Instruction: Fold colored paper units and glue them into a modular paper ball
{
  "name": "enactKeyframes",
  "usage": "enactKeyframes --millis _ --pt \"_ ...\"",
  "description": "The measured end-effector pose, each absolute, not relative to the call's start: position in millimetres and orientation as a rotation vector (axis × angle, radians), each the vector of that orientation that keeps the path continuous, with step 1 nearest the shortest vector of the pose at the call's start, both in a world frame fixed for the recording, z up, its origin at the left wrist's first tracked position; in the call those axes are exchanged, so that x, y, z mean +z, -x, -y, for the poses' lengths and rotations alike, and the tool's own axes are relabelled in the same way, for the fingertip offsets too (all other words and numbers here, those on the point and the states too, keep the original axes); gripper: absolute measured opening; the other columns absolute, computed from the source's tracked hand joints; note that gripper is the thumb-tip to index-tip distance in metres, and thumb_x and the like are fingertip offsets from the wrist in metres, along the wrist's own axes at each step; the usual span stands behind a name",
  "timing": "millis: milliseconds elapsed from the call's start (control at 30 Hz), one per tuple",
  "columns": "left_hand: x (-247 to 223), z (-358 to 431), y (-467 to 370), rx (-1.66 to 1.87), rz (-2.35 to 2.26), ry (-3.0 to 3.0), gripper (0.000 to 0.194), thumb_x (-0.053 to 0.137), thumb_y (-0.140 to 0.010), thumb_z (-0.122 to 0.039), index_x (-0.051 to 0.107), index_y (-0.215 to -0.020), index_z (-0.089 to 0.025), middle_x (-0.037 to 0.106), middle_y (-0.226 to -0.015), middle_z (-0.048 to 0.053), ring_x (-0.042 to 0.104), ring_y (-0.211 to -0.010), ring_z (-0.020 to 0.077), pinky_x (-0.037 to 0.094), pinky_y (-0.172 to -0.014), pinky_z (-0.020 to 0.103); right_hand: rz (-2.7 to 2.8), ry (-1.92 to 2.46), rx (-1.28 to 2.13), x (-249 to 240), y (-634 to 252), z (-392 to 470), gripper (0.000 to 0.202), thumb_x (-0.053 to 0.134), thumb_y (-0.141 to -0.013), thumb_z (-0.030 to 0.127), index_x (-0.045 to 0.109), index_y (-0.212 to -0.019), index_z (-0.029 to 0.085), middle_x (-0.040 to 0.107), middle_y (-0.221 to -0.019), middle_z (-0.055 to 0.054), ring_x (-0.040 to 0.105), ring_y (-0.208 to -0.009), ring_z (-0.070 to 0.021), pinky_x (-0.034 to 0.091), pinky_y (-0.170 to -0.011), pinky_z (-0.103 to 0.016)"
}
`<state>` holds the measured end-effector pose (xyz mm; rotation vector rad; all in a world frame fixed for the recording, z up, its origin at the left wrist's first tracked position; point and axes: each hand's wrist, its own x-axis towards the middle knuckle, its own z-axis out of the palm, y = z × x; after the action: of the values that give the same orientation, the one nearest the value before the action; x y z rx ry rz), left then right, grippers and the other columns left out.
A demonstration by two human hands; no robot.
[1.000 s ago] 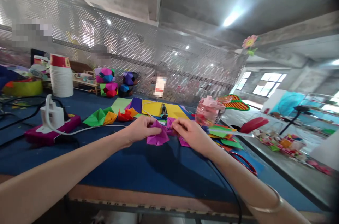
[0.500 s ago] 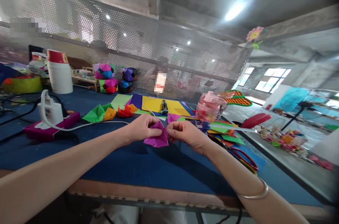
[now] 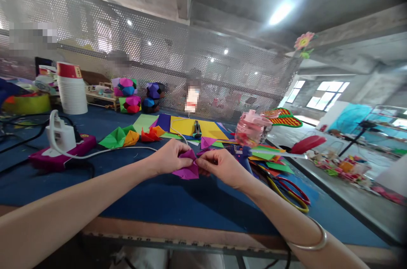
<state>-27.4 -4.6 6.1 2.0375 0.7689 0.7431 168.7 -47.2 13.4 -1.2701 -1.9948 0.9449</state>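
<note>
A folded purple paper piece (image 3: 187, 170) is held above the blue table mat, with my left hand (image 3: 173, 158) closed on its left and upper side. From the right, the thumb and fingertips of my right hand (image 3: 219, 165) pinch its edge. Another purple paper piece (image 3: 208, 142) lies just behind my hands. Green folded paper (image 3: 117, 137), an orange piece (image 3: 131, 137) and a red-orange piece (image 3: 151, 134) rest to the left. A dark blue glue gun (image 3: 244, 156) is beyond my right hand.
Behind are yellow sheets (image 3: 182, 127) with a stapler (image 3: 197, 129) on them. A pink jug (image 3: 252, 127) and scissors (image 3: 291, 192) are at the right. At the left stand a power strip (image 3: 81, 144) and stacked cups (image 3: 72, 95).
My right hand has moved slightly left and in against the purple paper, which now sits a little lower and is more covered by fingers.
</note>
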Motion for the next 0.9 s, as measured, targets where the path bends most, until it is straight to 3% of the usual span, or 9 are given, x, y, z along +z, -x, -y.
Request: enactKeyframes --millis 267,567,900 --pt "0.3 3.2 24.6 0.710 -0.848 -2.094 0.015 0.057 -0.067 -0.027 0.055 -0.059 -0.014 0.044 -0.054 -0.005 0.038 -0.051 0.0084 0.027 -0.048 0.021 2.203 1.347 0.445 9.2 -167.2 49.7 0.028 0.053 -0.089 0.033 0.068 -0.074 0.014 0.063 -0.066 0.000 0.049 -0.060 -0.0103 0.035 -0.055 -0.022" --pt "-0.6 4.0 26.6 0.658 -0.825 -2.112 0.012 0.057 -0.066 -0.026 0.059 -0.061 -0.015 0.049 -0.054 -0.004 0.041 -0.050 0.0091 0.028 -0.048 0.021 2.286 1.342 0.332 8.3 -165.0 53.0 0.025 0.053 -0.089 0.028 0.067 -0.074 0.015 0.060 -0.062 0.001 0.047 -0.057 -0.0098 0.028 -0.052 -0.023" --pt "1.1 0.7 26.4 0.797 -0.857 -2.105 0.013 0.058 -0.066 -0.026 0.057 -0.059 -0.014 0.047 -0.054 -0.004 0.041 -0.053 0.0098 0.029 -0.049 0.021 2.207 1.297 0.296 7.8 -159.6 54.6 0.022 0.048 -0.092 0.027 0.062 -0.079 0.016 0.061 -0.069 0.000 0.052 -0.062 -0.0120 0.033 -0.056 -0.023"
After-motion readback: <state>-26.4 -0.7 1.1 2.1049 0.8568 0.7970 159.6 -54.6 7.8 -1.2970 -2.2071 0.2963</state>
